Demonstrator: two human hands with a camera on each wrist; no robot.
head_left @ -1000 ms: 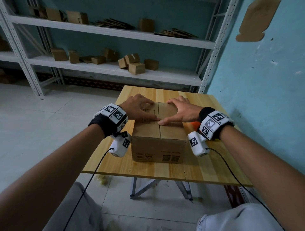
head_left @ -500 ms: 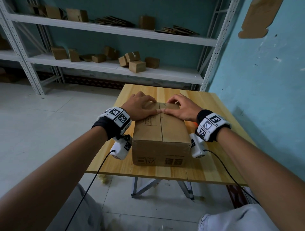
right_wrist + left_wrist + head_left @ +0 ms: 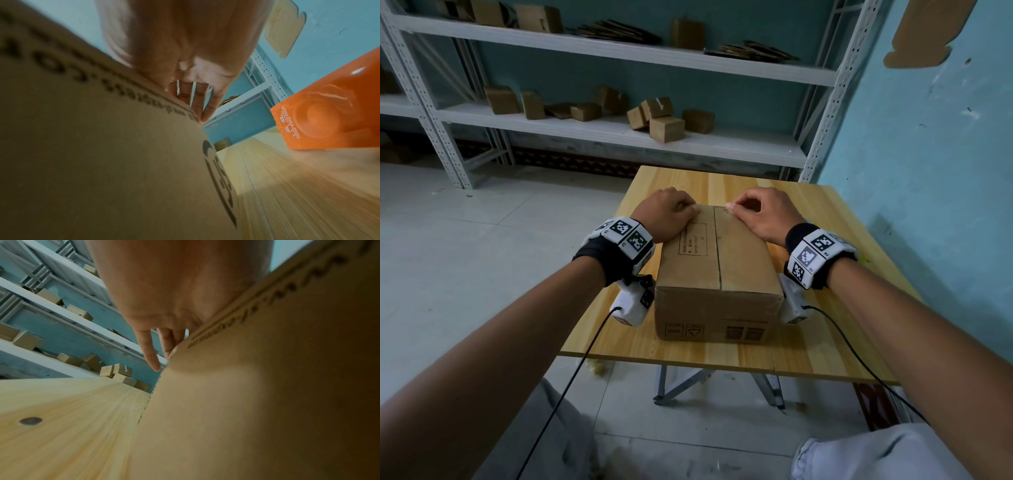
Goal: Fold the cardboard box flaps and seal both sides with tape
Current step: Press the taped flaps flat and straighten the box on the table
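Observation:
A brown cardboard box [image 3: 717,270] stands on the wooden table [image 3: 825,346] with its top flaps folded flat and meeting at a centre seam. My left hand [image 3: 667,214] lies on the far left corner of the top, its fingers [image 3: 152,356] hooked down over the far edge. At the far right corner my right hand [image 3: 756,214] does the same, thumb on top near the seam and fingers [image 3: 202,105] bent over the edge. The box's side walls [image 3: 246,402] [image 3: 102,162] fill both wrist views. Whether tape lies on the seam I cannot tell.
An orange tape dispenser [image 3: 329,116] sits on the table just right of the box. White metal shelves [image 3: 619,133] with several small cartons stand behind the table. A blue wall [image 3: 928,171] runs close along the right side.
Both hands slid from the middle of the box top away from me along the seam, and now hook over the far edge. The box stays in place.

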